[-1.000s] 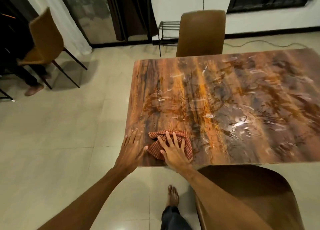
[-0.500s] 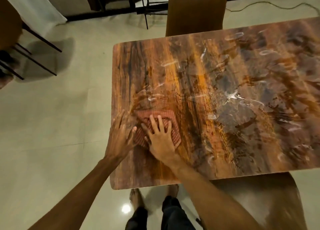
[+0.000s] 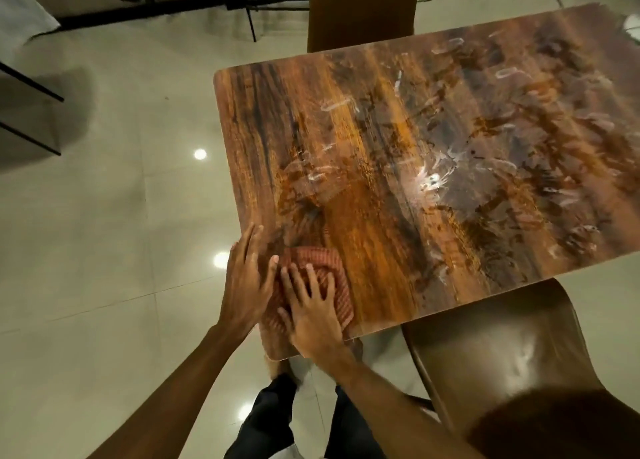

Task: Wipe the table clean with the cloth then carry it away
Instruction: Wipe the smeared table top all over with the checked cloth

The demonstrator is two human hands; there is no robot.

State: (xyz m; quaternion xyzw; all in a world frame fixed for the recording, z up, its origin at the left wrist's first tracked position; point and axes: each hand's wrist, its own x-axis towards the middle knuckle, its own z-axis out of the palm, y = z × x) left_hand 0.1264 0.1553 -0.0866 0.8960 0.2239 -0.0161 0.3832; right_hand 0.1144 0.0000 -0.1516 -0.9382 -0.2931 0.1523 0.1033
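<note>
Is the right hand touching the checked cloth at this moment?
Touching. In the head view the right hand lies flat on the red checked cloth, its spread fingers pressing the cloth onto the table near the corner.

Cloth [image 3: 331, 278] on tabletop [image 3: 415, 167], near its near-left corner. Right hand [image 3: 311, 315] flat on cloth; left hand [image 3: 246, 285] just left, on tabletop edge. One chair [image 3: 512, 365] at near side, another [image 3: 362, 8] at far side.
</note>
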